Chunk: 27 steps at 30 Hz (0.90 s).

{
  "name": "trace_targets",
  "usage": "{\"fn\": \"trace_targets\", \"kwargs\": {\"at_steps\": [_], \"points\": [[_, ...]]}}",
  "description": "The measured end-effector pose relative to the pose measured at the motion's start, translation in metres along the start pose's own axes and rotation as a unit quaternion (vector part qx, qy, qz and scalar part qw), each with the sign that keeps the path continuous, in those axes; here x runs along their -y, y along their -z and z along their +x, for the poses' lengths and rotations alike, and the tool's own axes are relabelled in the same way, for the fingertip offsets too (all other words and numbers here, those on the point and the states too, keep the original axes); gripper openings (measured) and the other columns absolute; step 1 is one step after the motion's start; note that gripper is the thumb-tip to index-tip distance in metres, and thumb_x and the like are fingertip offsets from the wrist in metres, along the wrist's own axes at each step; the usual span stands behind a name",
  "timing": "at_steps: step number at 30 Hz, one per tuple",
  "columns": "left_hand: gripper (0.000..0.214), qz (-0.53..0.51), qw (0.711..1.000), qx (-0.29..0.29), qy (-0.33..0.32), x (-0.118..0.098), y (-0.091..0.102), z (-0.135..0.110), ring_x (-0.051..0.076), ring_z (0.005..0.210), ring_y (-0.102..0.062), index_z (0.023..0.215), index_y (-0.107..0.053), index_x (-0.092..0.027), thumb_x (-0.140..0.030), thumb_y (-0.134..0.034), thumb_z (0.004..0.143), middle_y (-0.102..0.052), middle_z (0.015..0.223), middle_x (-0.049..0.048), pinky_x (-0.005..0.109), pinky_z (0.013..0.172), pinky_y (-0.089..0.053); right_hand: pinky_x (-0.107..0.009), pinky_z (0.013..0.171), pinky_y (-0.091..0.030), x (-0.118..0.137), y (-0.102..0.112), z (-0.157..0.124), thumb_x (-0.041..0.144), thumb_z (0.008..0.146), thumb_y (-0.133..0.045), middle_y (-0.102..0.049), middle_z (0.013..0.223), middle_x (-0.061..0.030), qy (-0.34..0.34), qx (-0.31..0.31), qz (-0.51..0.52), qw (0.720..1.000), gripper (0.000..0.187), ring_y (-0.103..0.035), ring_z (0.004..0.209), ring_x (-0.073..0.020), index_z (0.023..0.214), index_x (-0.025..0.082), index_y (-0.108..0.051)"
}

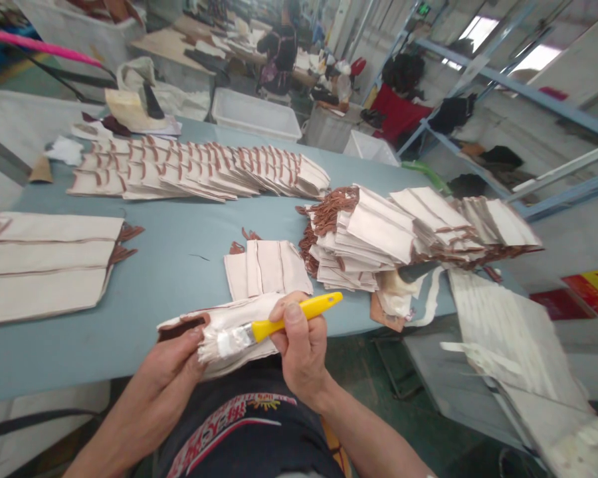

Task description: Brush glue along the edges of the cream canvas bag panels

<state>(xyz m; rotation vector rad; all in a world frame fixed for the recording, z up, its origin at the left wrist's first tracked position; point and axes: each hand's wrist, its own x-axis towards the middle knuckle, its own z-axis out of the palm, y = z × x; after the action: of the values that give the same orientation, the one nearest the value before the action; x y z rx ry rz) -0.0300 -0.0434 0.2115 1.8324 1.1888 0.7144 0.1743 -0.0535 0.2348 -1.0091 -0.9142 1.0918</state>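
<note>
My right hand [303, 345] is closed round the yellow handle of a paintbrush [299, 315]. Its white-coated bristles lie against a cream fabric piece [252, 309] with a brown opening at its left end. That end is pinched in my left hand [177, 355], thumb on top near the bristles. The piece rests at the table's front edge, over my lap. Just beyond it lies a small stack of cream pieces [272, 265] with brown ends. To the right stands a taller pile of cream pieces [373, 232] with brown fringe-like ends.
A long overlapping row of cream pieces [194, 169] runs along the back of the blue table [179, 265]. More flat pieces [44, 265] lie at left. White bins [256, 116] stand behind the table. A person [282, 53] is farther back. Metal shelving [518, 86] rises at right.
</note>
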Motion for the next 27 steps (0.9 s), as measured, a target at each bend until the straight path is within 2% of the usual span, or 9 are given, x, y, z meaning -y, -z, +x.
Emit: {"fn": "trace_targets", "kwargs": {"at_steps": [2,5,10,12,15,18,21,24,27], "points": [[0.043,-0.018,1.000,0.003,0.002,-0.004,0.000,0.003,0.027,0.084,-0.077,0.093,-0.086,-0.024,-0.055,-0.059,0.103,-0.085,0.091,0.0068,0.031,0.096,-0.064,-0.020,0.038,-0.019,0.000,-0.003,0.004,0.076,0.101,-0.063,-0.034,0.058,0.0099,-0.006,-0.003,0.001,1.000,0.059,-0.023,0.043,-0.0060,0.077,0.023,-0.058],[0.047,-0.038,0.999,-0.008,0.031,-0.010,0.000,0.008,0.025,0.077,-0.072,0.100,-0.086,-0.022,-0.061,-0.060,0.101,-0.084,0.091,0.0059,0.032,0.095,-0.065,-0.019,0.039,-0.022,0.001,-0.004,0.020,0.080,0.099,-0.062,-0.030,0.053,0.0118,0.001,-0.014,0.006,1.000,0.060,-0.022,0.043,-0.0067,0.079,0.023,-0.059],[0.053,-0.056,0.995,-0.052,0.071,-0.009,0.004,0.007,0.023,0.082,-0.072,0.110,-0.088,-0.024,-0.069,-0.061,0.099,-0.085,0.099,0.0036,0.028,0.092,-0.063,-0.018,0.041,-0.025,0.008,0.009,0.034,0.077,0.098,-0.067,-0.031,0.050,0.0122,0.052,-0.105,-0.006,0.993,0.058,-0.027,0.042,-0.0067,0.079,0.023,-0.060],[0.054,-0.086,0.992,-0.035,0.088,-0.007,0.009,0.005,0.023,0.082,-0.072,0.112,-0.088,-0.023,-0.068,-0.062,0.100,-0.085,0.103,0.0047,0.028,0.087,-0.064,-0.018,0.040,-0.027,0.013,0.012,0.027,0.075,0.100,-0.066,-0.037,0.052,0.0104,0.072,-0.087,-0.019,0.993,0.057,-0.032,0.042,-0.0069,0.079,0.023,-0.061],[0.054,-0.148,0.980,0.000,0.137,-0.006,0.014,0.002,0.023,0.081,-0.074,0.114,-0.088,-0.021,-0.068,-0.068,0.097,-0.085,0.111,0.0080,0.025,0.070,-0.064,-0.018,0.038,-0.028,0.018,0.012,0.013,0.070,0.106,-0.063,-0.044,0.055,0.0087,0.110,-0.024,-0.039,0.993,0.054,-0.035,0.040,-0.0070,0.081,0.023,-0.063],[0.050,-0.236,0.954,0.017,0.186,-0.009,0.013,-0.001,0.026,0.090,-0.078,0.120,-0.086,-0.023,-0.064,-0.076,0.094,-0.085,0.106,0.0053,0.025,0.068,-0.064,-0.019,0.037,-0.028,0.014,0.011,0.007,0.063,0.111,-0.058,-0.045,0.056,0.0090,0.177,0.017,-0.062,0.982,0.047,-0.032,0.038,-0.0068,0.086,0.023,-0.063],[0.052,-0.290,0.934,0.027,0.206,-0.016,0.005,-0.002,0.023,0.078,-0.076,0.121,-0.085,-0.025,-0.063,-0.086,0.086,-0.082,0.085,0.0021,0.023,0.061,-0.061,-0.021,0.040,-0.032,0.000,0.017,0.004,0.052,0.115,-0.056,-0.056,0.065,0.0055,0.243,0.025,-0.080,0.967,0.036,-0.035,0.041,-0.0072,0.095,0.024,-0.066],[0.052,-0.313,0.925,0.037,0.211,-0.026,-0.003,0.001,0.019,0.063,-0.069,0.113,-0.086,-0.024,-0.060,-0.094,0.077,-0.078,0.077,0.0016,0.022,0.050,-0.055,-0.024,0.043,-0.038,-0.013,0.026,0.001,0.050,0.114,-0.056,-0.063,0.074,0.0017,0.255,0.021,-0.124,0.959,0.033,-0.039,0.044,-0.0086,0.101,0.024,-0.069],[0.051,-0.333,0.919,0.048,0.208,-0.030,-0.006,0.003,0.019,0.067,-0.070,0.110,-0.086,-0.024,-0.060,-0.097,0.074,-0.078,0.077,0.0011,0.023,0.055,-0.059,-0.025,0.045,-0.042,-0.018,0.028,0.000,0.055,0.113,-0.056,-0.063,0.074,0.0013,0.255,0.019,-0.141,0.957,0.036,-0.042,0.045,-0.0102,0.100,0.024,-0.070]]}}
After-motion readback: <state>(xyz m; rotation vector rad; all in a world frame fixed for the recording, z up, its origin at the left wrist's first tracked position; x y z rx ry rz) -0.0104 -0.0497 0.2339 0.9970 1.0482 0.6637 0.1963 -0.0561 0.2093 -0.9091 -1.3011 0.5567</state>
